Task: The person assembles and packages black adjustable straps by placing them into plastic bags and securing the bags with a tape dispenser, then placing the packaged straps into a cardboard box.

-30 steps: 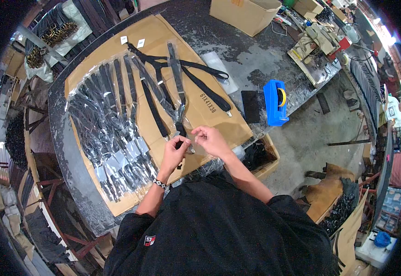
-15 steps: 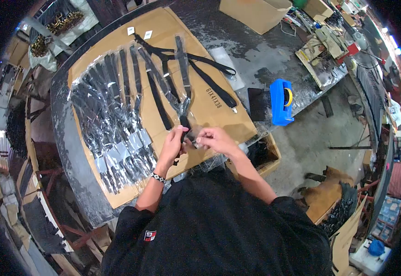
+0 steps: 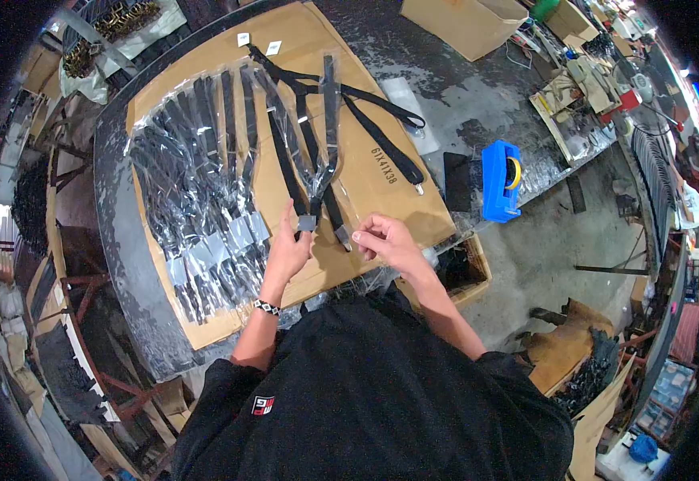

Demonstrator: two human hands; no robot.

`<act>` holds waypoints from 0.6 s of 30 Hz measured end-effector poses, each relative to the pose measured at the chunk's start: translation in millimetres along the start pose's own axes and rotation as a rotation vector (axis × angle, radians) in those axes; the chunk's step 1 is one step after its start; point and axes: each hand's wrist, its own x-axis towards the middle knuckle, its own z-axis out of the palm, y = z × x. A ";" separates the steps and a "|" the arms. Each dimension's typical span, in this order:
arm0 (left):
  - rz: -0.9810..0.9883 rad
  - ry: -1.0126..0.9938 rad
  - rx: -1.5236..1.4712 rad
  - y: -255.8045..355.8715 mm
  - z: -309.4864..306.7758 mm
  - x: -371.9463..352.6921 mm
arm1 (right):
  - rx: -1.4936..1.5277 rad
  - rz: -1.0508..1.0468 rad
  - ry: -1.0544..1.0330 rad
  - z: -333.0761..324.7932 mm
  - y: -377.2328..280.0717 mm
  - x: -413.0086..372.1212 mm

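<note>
Black straps in a clear plastic sleeve [image 3: 330, 120] lie on the cardboard sheet [image 3: 381, 224], with a small grey tag [image 3: 307, 223] at their lower end. My left hand [image 3: 287, 250] is at that tag, index finger stretched forward and the other fingers partly curled. To the right, my right hand [image 3: 385, 240] is raised beside the sleeve's edge, thumb and fingertips close together; whatever may be between them is too small to tell. Loose black straps [image 3: 373, 104] with metal clips lie beyond the hands. Several bagged straps [image 3: 197, 160] are laid in an overlapping row on the left.
A blue tape dispenser [image 3: 497, 183] stands to the right of the cardboard. Two white tags [image 3: 274, 48] lie near its far edge. An open box [image 3: 469, 268] sits below the table edge at right, and another cardboard box [image 3: 465, 24] is at the back.
My left hand has loosened from the black strap end and its index finger now points forward. The grey tag has come into view, and my right hand has moved slightly right, away from my left.
</note>
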 end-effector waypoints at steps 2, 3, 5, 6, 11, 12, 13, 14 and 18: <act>-0.059 -0.020 -0.018 8.5 -5.0 -3.2 | -0.021 -0.001 -0.022 1.8 -0.2 -0.4; -0.095 -0.039 -0.059 9.0 -5.8 -3.4 | -0.042 -0.012 -0.029 2.6 0.0 0.0; -0.166 -0.075 -0.140 9.2 -7.7 -3.1 | -0.093 -0.023 -0.042 2.6 1.3 0.3; -0.177 -0.088 -0.231 4.3 -6.4 -2.1 | -0.123 -0.022 -0.047 1.9 3.4 0.7; -0.201 -0.166 -0.648 -11.6 -4.3 5.1 | -0.199 -0.007 -0.057 4.3 2.1 -3.4; -0.252 -0.178 -0.639 -9.4 -8.6 4.7 | -0.206 -0.003 -0.061 5.2 1.5 -5.2; -0.255 -0.210 -0.712 0.3 -15.5 3.7 | -0.214 0.002 -0.066 5.9 1.3 -6.5; -0.256 -0.241 -0.785 8.2 -21.9 4.2 | -0.229 -0.009 -0.067 6.3 2.0 -7.5; -0.161 -0.294 -0.963 24.8 -33.8 16.2 | -0.249 -0.034 -0.106 7.7 -0.4 -13.3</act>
